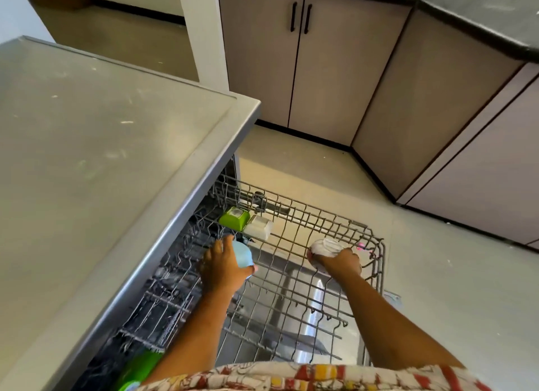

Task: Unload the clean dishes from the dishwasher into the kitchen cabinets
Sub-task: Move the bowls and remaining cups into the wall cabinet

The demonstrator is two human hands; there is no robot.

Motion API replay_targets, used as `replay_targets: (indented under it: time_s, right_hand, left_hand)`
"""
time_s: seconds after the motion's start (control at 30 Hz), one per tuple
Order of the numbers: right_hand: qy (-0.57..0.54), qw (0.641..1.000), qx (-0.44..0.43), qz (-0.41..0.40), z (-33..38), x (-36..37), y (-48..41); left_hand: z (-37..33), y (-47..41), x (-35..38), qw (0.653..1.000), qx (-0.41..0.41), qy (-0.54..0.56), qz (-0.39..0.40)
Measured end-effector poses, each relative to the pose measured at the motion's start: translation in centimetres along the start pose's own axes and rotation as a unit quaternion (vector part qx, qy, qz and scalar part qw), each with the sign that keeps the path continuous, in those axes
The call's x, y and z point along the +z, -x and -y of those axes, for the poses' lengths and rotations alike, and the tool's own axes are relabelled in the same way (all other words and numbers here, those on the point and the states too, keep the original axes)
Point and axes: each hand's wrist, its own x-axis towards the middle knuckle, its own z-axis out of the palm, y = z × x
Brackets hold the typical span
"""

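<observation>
Left hand (221,269) grips blue cup (242,255); right hand (342,262), possibly ribbed white cup (325,247).

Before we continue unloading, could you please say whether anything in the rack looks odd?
Nothing stands out: the left hand holds a blue cup, the right hand a white dish; no spills show.

head cam, wide-angle | worn by person, looks fwd + steeply down | close over dishwasher rack (309,208) | cabinets (262,55) farther ahead | single view
</observation>
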Motion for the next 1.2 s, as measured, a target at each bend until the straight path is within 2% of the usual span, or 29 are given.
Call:
replay_targets:
  time_s: [0.07, 0.2, 0.37, 0.43, 0.5, 0.73, 0.83, 1.0, 1.2]
  right_hand:
    - [-0.008, 1.000, 0.011, -0.022, -0.1, 0.7, -0.4]
    - [0.043, 0.997, 0.026, -0.060, 0.0, 1.5, -1.0]
    - [0.004, 0.997, 0.015, -0.073, -0.2, 1.9, 0.0]
    - [-0.001, 0.997, -0.003, -0.078, -0.1, 2.1, 1.3]
    - [-0.014, 0.997, -0.024, -0.074, 0.3, 2.1, 3.4]
    - [-0.162, 0.985, -0.064, 0.009, 1.3, 1.6, 11.5]
    - [-0.193, 0.977, -0.089, 0.024, 1.2, 0.9, 15.3]
    - [-0.240, 0.958, -0.138, 0.078, 0.4, -1.5, 22.2]
    - [-0.230, 0.932, -0.224, 0.171, 0.0, -4.0, 32.5]
  left_hand:
    - [0.2, -0.8, 0.9, 1.000, -0.010, -0.006, 0.003]
    - [-0.1, -1.2, 1.5, 0.998, -0.068, 0.001, -0.004]
    - [-0.7, -0.1, 1.2, 0.996, -0.076, 0.015, -0.038]
    - [-0.8, 0.6, 0.7, 0.995, -0.080, 0.043, -0.047]
    - [-1.2, 1.6, -0.2, 0.987, -0.094, 0.122, -0.051]
    - [-1.5, 9.3, -5.6, 0.942, -0.097, 0.318, -0.043]
    - [-1.2, 13.9, -7.8, 0.933, -0.075, 0.349, -0.041]
    - [-0.5, 23.1, -11.3, 0.917, -0.023, 0.384, -0.108]
    - [1.4, 34.9, -16.0, 0.874, -0.045, 0.436, -0.209]
